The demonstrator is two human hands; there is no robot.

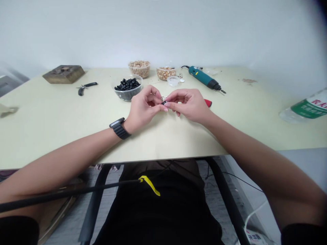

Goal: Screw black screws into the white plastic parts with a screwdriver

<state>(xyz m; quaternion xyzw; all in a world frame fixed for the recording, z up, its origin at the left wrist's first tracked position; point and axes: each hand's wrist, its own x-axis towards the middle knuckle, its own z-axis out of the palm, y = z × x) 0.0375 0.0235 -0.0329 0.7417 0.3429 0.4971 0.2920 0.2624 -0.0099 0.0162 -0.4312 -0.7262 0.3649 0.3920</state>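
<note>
My left hand (145, 106) and my right hand (188, 103) meet above the middle of the table. Between their fingertips is a small black piece (164, 102), which both hands pinch. It resembles the black pieces in a nearby tub, but is too small to tell its kind. That clear plastic tub (127, 94), full of small black pieces (127, 84), stands just behind my left hand. Behind my right hand lies a red object (208, 102), mostly hidden by the fingers. A dark watch (120, 128) is on my left wrist.
Two clear tubs of tan bits, one (139, 69) left and one (166, 74) right, stand near the wall, beside a small clear lid (173, 80). A teal rotary tool (204, 77) lies right. Pliers (87, 88) and a square block (63, 74) sit left; a bottle (306, 108) lies far right.
</note>
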